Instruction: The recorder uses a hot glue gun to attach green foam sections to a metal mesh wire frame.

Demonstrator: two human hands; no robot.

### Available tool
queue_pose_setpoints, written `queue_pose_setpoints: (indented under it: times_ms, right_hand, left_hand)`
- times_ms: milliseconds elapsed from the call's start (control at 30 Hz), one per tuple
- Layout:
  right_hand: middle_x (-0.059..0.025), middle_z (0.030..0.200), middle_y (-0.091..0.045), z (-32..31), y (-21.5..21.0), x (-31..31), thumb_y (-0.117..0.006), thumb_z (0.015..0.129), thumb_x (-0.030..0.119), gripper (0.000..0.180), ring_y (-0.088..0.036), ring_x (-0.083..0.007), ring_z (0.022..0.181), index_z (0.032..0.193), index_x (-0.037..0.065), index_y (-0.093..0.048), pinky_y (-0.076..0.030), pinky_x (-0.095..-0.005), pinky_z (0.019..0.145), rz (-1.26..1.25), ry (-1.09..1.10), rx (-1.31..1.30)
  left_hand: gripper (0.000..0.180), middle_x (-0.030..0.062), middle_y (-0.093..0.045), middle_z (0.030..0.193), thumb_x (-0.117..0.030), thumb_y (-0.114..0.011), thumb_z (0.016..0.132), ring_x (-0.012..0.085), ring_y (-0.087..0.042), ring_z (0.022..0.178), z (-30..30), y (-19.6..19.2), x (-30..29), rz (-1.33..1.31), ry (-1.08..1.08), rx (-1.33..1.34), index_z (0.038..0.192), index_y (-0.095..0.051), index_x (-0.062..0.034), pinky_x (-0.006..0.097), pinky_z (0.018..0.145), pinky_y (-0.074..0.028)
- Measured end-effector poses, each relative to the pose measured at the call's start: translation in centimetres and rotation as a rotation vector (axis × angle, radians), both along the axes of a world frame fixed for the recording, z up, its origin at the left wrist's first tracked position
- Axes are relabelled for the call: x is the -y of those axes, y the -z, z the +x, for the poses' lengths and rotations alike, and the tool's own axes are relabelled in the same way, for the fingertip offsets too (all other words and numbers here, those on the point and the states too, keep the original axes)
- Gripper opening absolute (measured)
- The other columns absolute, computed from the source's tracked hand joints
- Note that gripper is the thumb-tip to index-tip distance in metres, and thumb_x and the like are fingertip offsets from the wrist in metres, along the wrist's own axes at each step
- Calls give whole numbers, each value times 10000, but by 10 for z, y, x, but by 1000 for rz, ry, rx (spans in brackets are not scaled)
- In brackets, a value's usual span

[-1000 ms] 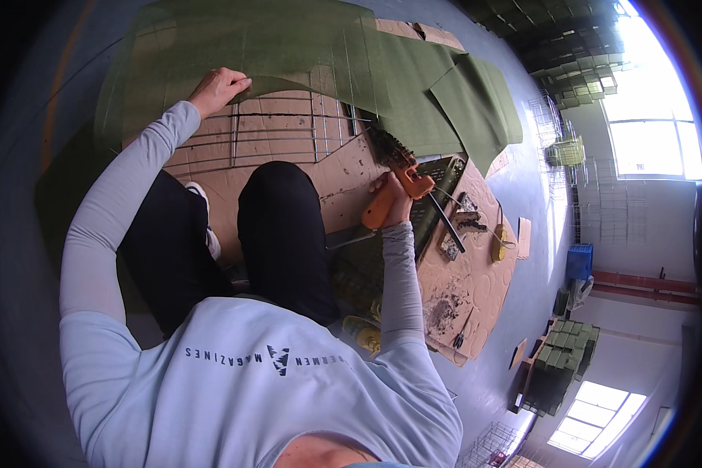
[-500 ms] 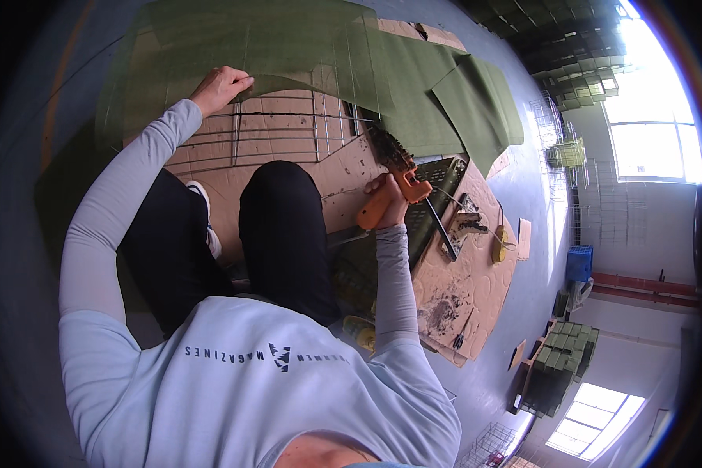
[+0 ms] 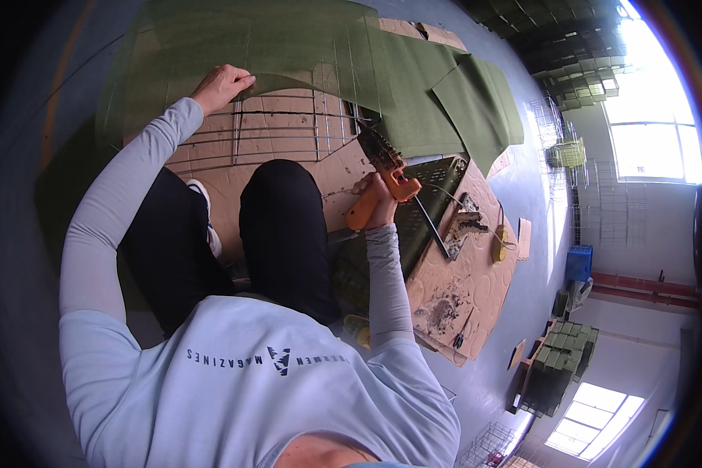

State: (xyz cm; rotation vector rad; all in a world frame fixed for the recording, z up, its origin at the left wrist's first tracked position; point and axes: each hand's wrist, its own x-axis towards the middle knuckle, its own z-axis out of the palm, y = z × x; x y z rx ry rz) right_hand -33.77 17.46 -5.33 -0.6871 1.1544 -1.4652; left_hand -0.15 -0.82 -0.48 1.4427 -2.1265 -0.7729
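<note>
My left hand point(image 3: 222, 87) pinches the near edge of a thin green mesh sheet point(image 3: 296, 43), holding it raised. Under the sheet lies a metal wire grid point(image 3: 316, 129), partly hidden. In my right hand point(image 3: 384, 204) is an orange glue gun point(image 3: 402, 186), gripped by its handle. A black stick point(image 3: 431, 226) sticks out from the gun's back end. Dark residue coats its front, and the tip is close to the grid's right end and the sheet's edge. Whether the tip touches either one I cannot tell.
Brown cardboard point(image 3: 343, 175) lies beneath the grid. To the right, a stained cardboard piece point(image 3: 452, 292) bears a yellow-handled item point(image 3: 500, 244) and a blackened holder point(image 3: 466, 226). Another green sheet point(image 3: 476, 101) lies at the far right. Green stacks point(image 3: 561, 355) and a blue crate point(image 3: 579, 264) stand farther off.
My right hand has shifted slightly left with the glue gun, its tip now closer to the grid's end. The left hand stays almost still on the mesh edge.
</note>
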Motion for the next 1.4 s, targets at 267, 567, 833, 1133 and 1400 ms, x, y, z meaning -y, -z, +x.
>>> queue_pose_setpoints:
  times_ms: [267,567,833,1133,1400]
  right_hand:
    - [-77,655,-488,-4,0,2,-507,830,194,185,-515,-210,615,789,15,-483,-440,-327,596,-46,108,107]
    - [-84,663,-494,15,8,-3,-509,830,181,176,-513,-220,612,810,8,-487,-434,-342,580,-42,49,66]
    - [-73,655,-473,-1,8,5,-473,856,211,198,-492,-210,614,804,21,-487,-428,-336,608,-71,184,124]
    - [-72,678,-471,25,0,2,-473,857,208,198,-490,-211,625,825,13,-477,-430,-346,600,-65,129,128]
    - [-82,659,-473,32,5,1,-467,855,200,200,-499,-221,618,822,3,-477,-436,-355,600,-48,82,115]
  left_hand:
    - [303,150,-604,700,-290,-525,836,245,-585,637,-1,-6,-2,36,8,15,863,-624,-5,340,616,-439]
    - [305,145,-589,666,-300,-528,835,235,-572,611,-2,-4,-2,18,-5,4,860,-627,-12,343,596,-431]
    - [308,145,-586,658,-304,-528,834,235,-569,607,-3,-4,-2,2,0,-21,856,-629,-13,347,594,-429]
    - [296,122,-518,607,-285,-524,835,193,-490,566,-3,-1,-3,-45,5,-79,823,-613,-2,332,559,-390]
    - [287,101,-441,520,-269,-521,838,151,-396,491,-2,5,-1,-81,1,-106,781,-603,0,324,502,-345]
